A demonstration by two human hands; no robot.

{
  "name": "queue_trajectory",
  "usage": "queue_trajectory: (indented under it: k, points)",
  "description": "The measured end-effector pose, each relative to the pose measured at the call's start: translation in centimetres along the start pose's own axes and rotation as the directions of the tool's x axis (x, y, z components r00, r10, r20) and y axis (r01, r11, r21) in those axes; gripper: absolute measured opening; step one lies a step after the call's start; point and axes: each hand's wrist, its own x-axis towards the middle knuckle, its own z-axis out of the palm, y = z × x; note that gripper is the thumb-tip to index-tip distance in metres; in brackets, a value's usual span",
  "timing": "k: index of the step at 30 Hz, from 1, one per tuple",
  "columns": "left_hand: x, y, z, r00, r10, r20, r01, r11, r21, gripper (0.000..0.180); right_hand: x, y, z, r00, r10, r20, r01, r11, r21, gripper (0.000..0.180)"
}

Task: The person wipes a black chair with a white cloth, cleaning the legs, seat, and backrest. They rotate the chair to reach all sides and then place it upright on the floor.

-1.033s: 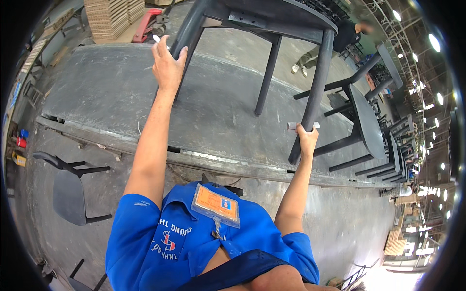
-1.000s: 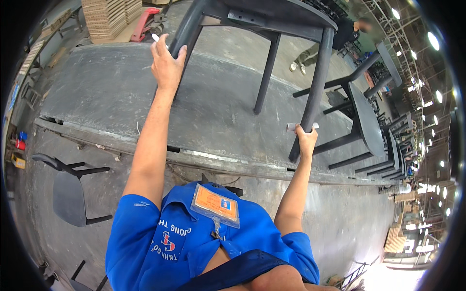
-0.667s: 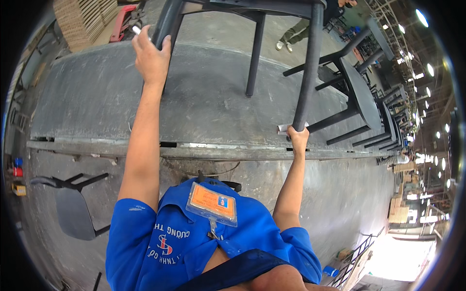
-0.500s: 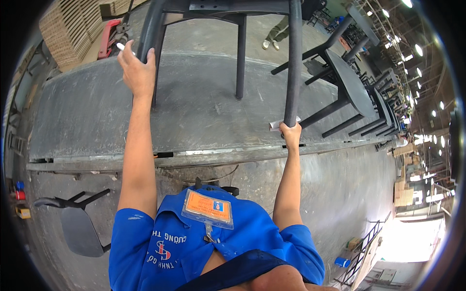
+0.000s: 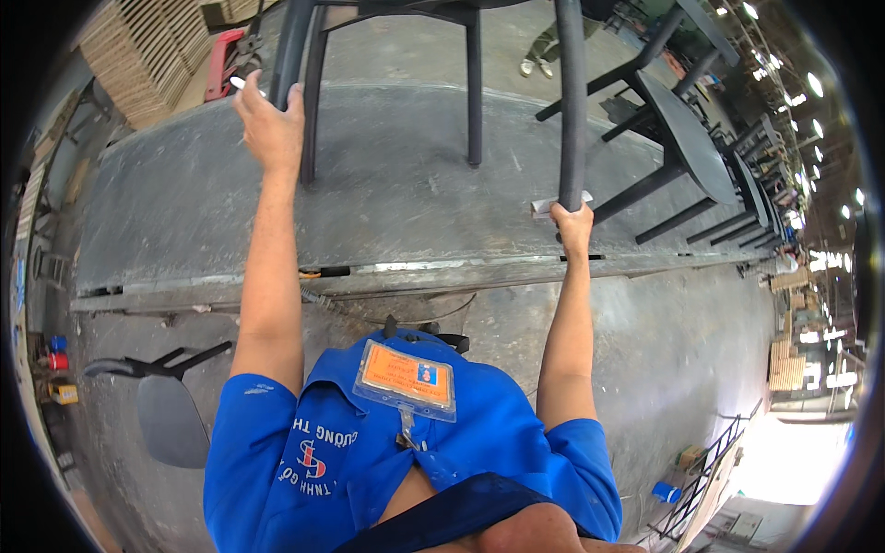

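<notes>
A dark chair (image 5: 406, 7) is on the grey workbench, its upper part cut off by the view's top edge. My left hand (image 5: 274, 129) is curled round the lower end of its near left leg (image 5: 293, 46). A slim white stick, perhaps a marker (image 5: 245, 86), pokes out between that hand's fingers. Lower on the right, my right hand (image 5: 574, 226) is closed round the end of the near right leg (image 5: 572, 111). A whitish folded piece (image 5: 544, 207), paper or cloth, is pinched against the leg there. Two other legs (image 5: 475, 101) reach down toward the bench top.
The workbench (image 5: 406, 212) spans the view before me. More dark chairs (image 5: 687, 134) line its right side. Another chair (image 5: 171, 415) is on the floor at left. Stacked slatted wood (image 5: 143, 60) and a red pallet jack (image 5: 222, 64) are beyond the bench. A person's legs (image 5: 544, 46) show behind it.
The whole view has shifted, so bench, chair and hands appear slightly higher and further right. Both hands keep their places on the chair legs.
</notes>
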Motion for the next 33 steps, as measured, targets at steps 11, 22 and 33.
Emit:
queue_trajectory:
  k: [11,22,33]
  points:
    - [-9.0,-4.1,-6.7,0.987,-0.144,0.072,0.156,0.967,-0.200,0.059,-0.9,0.3,0.3,1.000,-0.017,-0.006,0.017,0.999,0.031,0.025]
    - [-13.9,-7.0,-8.3,0.977,-0.180,-0.113,0.159,0.971,-0.180,0.050,-7.0,4.2,0.9,0.998,-0.001,-0.060,0.006,0.996,0.086,0.038]
    - [-13.1,-0.9,-6.9,0.793,-0.367,-0.486,0.180,0.904,-0.388,0.034,-13.7,2.5,0.8,0.986,-0.029,0.166,-0.007,0.977,0.213,0.027]
